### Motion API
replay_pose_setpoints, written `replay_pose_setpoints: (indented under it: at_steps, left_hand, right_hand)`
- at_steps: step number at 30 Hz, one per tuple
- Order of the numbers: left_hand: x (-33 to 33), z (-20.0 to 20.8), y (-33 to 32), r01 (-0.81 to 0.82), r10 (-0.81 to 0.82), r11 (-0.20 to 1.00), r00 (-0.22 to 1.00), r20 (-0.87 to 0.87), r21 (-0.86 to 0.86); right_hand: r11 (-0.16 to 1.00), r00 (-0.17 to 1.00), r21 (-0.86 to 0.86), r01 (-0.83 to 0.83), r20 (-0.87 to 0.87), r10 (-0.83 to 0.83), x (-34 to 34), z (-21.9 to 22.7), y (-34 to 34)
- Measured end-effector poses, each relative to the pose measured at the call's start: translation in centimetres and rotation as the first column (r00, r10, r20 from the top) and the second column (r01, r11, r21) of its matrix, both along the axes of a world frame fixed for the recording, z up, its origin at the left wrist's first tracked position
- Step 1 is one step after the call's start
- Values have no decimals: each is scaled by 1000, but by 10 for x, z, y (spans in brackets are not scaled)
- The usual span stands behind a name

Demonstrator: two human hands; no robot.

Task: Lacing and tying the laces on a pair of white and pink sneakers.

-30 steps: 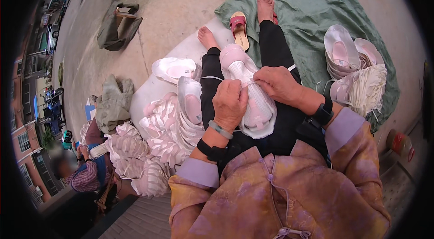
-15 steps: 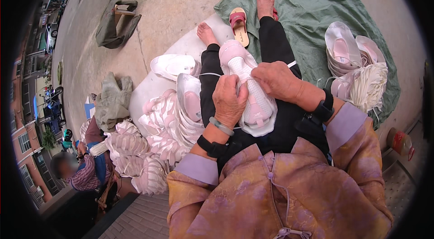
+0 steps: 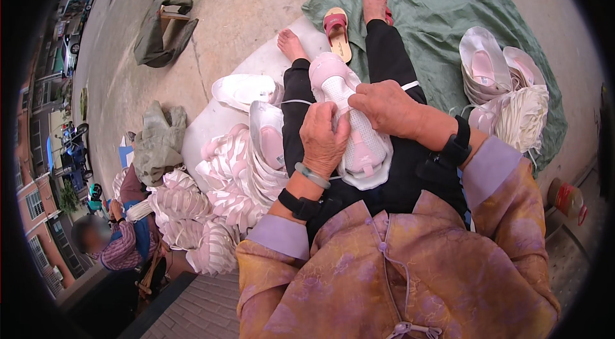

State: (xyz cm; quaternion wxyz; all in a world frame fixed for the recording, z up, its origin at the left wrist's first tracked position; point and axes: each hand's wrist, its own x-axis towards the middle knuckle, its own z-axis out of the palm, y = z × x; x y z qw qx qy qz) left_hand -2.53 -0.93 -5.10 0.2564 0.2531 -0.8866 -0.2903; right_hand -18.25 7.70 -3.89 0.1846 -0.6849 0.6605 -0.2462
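Note:
A pink and white shoe upper (image 3: 362, 150) lies lengthwise across my lap, its rounded pink toe toward my feet and its heel toward me. My left hand (image 3: 325, 137) is closed at the upper's left side, thumb and fingers pinched near the middle opening. From the right, my right hand (image 3: 387, 108) pinches the upper a little nearer the toe. The fingertips nearly meet over the white mesh tongue (image 3: 339, 92); whether they also hold a lace is hidden. White bands cross both black trouser legs (image 3: 392, 57) beside the shoe.
Stacked pink-white uppers (image 3: 234, 166) pile up at my left. More uppers (image 3: 483, 63) and a bundle of white laces (image 3: 522, 118) rest on the green sheet (image 3: 429, 6). A red slipper (image 3: 337, 34) lies between my feet. Another person (image 3: 128, 236) sits far left.
Both hands keep their pinch on the upper. The right hand has shifted slightly left and toward the toe; the left has barely moved.

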Motion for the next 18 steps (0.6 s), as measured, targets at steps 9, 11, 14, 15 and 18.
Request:
replay_pose_setpoints:
  at_steps: [9,11,14,15,18]
  left_hand:
    - [10,4,6,33,-30,989,999,-24,146]
    - [8,9,6,41,-32,975,999,-42,220]
    - [11,11,3,24,-16,938,1000,-26,345]
    - [13,10,2,14,4,916,999,-45,400]
    - [16,5,-1,28,-5,910,998,-57,413]
  right_hand:
    - [978,996,-207,20,91,-1,11,-19,7]
    - [978,987,-193,76,153,-47,14,-17,8]
    - [958,924,-166,235,345,-167,10,-14,9]
    - [965,893,-102,240,414,-178,8,-16,9]
    - [968,810,18,251,544,-220,9,-23,6]
